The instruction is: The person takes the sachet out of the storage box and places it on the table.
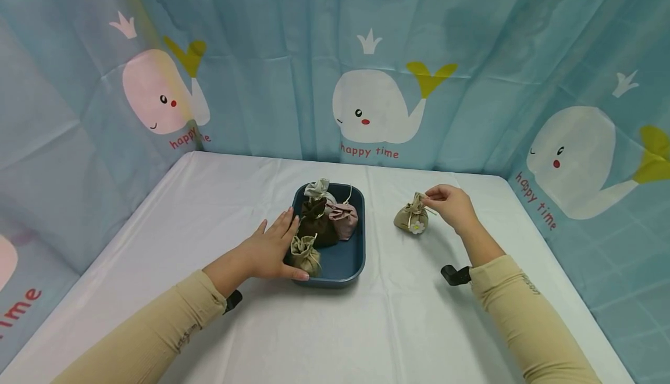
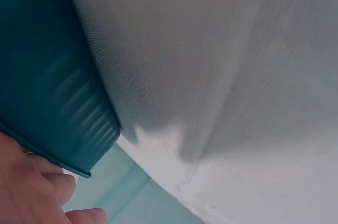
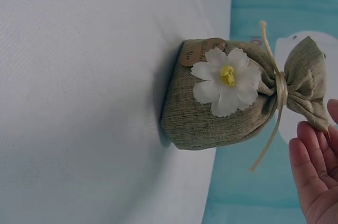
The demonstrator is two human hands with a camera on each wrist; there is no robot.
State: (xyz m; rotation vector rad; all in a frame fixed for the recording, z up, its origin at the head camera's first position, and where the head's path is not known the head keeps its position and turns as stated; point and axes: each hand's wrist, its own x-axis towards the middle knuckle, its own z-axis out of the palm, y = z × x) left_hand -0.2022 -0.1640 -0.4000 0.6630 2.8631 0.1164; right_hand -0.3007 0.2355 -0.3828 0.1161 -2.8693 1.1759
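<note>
In the head view my right hand (image 1: 451, 205) pinches the gathered top of a tan drawstring pouch (image 1: 410, 219). The right wrist view shows this pouch (image 3: 222, 123) upright on the white cloth, with a white fabric flower (image 3: 227, 82), a small brown tag and a pale cord tied round its neck. My left hand (image 1: 272, 250) lies across the left rim of a dark blue tub (image 1: 342, 267), fingers straight and thumb spread over the near corner. Inside stand a dark brown pouch (image 1: 321, 230), a pink pouch (image 1: 345, 221), a whitish pouch (image 1: 317, 188) and an olive pouch (image 1: 305, 257).
A white cloth (image 1: 387, 326) covers the table. Blue curtains (image 1: 293, 81) with whale prints stand behind it and at both sides. Black wrist mounts (image 1: 455, 275) stick out by both sleeves.
</note>
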